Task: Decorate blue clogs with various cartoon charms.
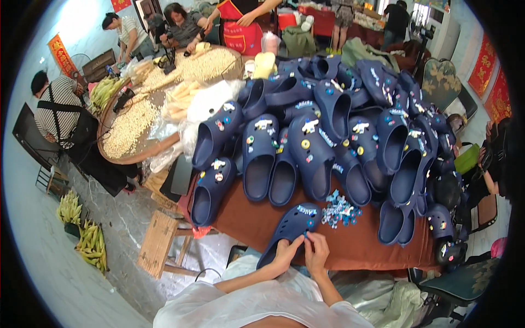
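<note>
I am seeing my left hand (285,252) gripping the near edge of a navy clog (292,227), fingers curled shut around it, the clog lying on the brown-covered counter (257,221) at its front edge. Just right of the clog, my right hand (316,252) is pinching a small charm against it, with a heap of loose charms (339,209) lying right of the clog and the big pile of navy clogs (328,136) rising behind it.

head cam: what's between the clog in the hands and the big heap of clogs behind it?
In the head view, a small pile of blue and white charms lies on the brown tabletop between the held clog and the clog heap; otherwise that stretch is bare cloth.
</note>
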`<state>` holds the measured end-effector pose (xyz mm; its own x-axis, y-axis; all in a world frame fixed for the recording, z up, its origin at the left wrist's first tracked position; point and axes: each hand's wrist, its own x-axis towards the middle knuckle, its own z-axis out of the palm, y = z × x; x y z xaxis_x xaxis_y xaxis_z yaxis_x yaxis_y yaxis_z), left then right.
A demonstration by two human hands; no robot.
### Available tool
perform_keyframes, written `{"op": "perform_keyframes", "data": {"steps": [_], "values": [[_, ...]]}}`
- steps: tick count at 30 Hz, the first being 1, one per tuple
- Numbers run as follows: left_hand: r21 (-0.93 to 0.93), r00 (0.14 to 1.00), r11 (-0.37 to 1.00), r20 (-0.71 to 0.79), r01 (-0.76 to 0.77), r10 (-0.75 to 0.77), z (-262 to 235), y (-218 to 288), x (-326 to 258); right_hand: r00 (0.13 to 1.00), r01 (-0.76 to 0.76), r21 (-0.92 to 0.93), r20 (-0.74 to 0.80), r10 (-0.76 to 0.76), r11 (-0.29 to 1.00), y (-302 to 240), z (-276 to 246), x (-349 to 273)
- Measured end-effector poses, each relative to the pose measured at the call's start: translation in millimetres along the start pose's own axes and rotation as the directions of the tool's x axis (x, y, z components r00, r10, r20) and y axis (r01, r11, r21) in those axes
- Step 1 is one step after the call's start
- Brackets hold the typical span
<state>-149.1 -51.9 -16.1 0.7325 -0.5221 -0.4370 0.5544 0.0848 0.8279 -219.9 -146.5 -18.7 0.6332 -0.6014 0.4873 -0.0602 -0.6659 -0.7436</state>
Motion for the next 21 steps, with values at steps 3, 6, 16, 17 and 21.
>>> {"op": "perform_keyframes", "data": {"steps": [3,6,16,17,21], "values": [[0.006,0.998,1.0,0.054,0.009,-0.009,1,0,2,0.999,0.047,-0.013,0.014,-0.047,0.999,-6,-3,-2],[0.0,1.0,1.0,0.001,0.005,-0.005,7,7,-3,0.999,0.038,0.004,-0.029,-0.038,0.999,0,-2,-11],[0.063,1.0,0.998,-0.013,-0.008,0.009,4,7,4,0.996,-0.04,0.062,0.081,0.034,0.997,1,-14,2],[0.054,1.0,0.998,-0.023,-0.011,0.012,3,3,7,0.989,-0.109,0.131,0.118,0.094,0.985,2,-14,4],[0.086,0.995,0.995,-0.074,-0.054,0.061,1,-8,16,0.96,-0.242,0.239,0.201,0.195,0.94,-4,-13,12]]}}
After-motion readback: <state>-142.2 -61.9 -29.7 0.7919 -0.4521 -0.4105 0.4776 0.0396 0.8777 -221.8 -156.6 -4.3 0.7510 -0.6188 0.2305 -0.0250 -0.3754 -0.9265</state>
